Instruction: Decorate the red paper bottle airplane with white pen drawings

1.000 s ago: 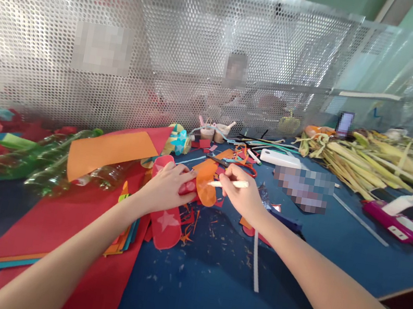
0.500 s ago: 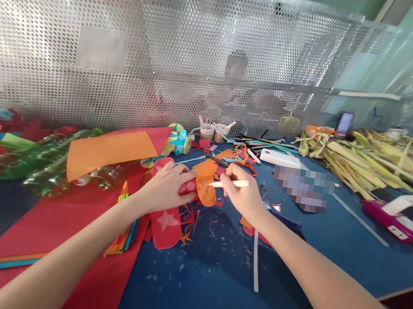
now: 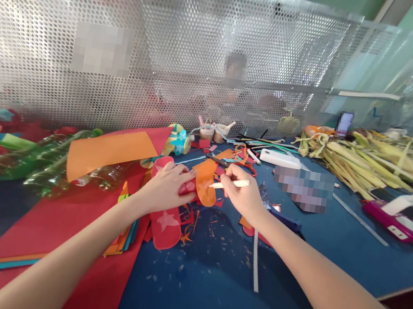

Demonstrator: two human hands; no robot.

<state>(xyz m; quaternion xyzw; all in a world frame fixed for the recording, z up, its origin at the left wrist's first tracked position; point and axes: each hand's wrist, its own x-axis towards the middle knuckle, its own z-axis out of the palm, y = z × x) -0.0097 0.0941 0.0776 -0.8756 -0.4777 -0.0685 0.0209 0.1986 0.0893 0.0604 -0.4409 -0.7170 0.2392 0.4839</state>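
Observation:
My right hand pinches a slim white marker, its tip against a curved orange paper piece. Around the left edge of that piece curl the fingers of my left hand, with something red bulging beneath them that they partly hide. Under the left wrist lies a rounded red piece bearing a pale star. Orange and red paper scraps are scattered just below the two hands.
Red paper sheets cover the left of the blue table, near green plastic bottles. A perforated screen stands behind. Dried husks, a white device and a purple power strip lie at right.
Almost nothing differs; both hands, the marker and the orange piece stay in nearly the same place.

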